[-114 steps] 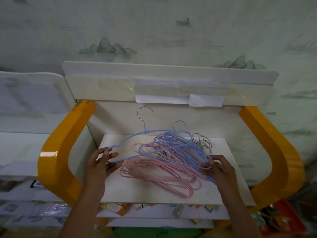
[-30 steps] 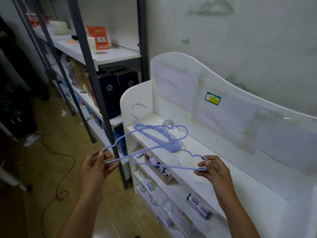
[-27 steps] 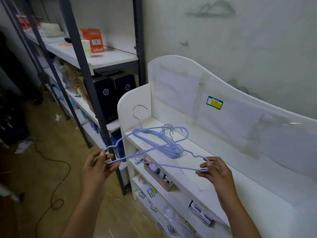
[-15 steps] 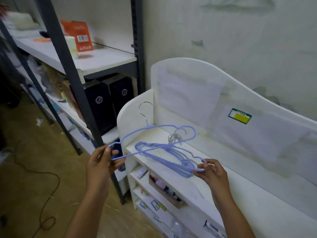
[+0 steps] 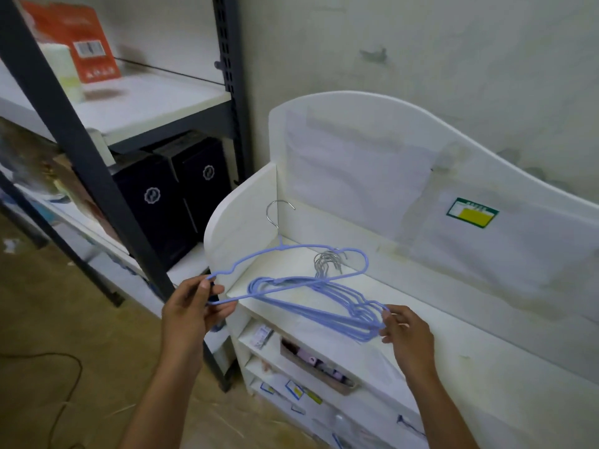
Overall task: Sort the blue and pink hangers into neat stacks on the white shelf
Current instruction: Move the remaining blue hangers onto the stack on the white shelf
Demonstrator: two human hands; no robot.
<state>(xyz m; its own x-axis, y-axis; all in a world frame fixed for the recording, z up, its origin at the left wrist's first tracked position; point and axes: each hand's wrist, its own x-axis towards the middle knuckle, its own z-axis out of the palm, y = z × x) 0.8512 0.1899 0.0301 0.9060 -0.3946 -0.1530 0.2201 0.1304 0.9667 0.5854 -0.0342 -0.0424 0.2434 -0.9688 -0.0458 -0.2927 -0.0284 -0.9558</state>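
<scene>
A single blue hanger (image 5: 301,246) with a silver hook hangs tilted over the left end of the white shelf (image 5: 453,351). My left hand (image 5: 191,315) pinches its left tip, out past the shelf's side panel. Under it, a stack of several blue hangers (image 5: 311,306) lies flat on the shelf top, with its metal hooks (image 5: 327,264) bunched towards the back. My right hand (image 5: 408,335) has its thumb and fingertips closed around the right end of that stack. No pink hangers are in view.
A dark metal rack (image 5: 81,150) stands to the left, holding black boxes (image 5: 175,196) and an orange box (image 5: 81,37). The shelf's lower tiers (image 5: 311,361) hold small packaged items. A green and yellow label (image 5: 471,212) is on the back panel. A cable (image 5: 48,361) lies on the floor.
I lifted one blue hanger off the mixed pile and turned left to this shelf. It now sits lower, over the blue stack. My right hand has shifted onto the stack's right end.
</scene>
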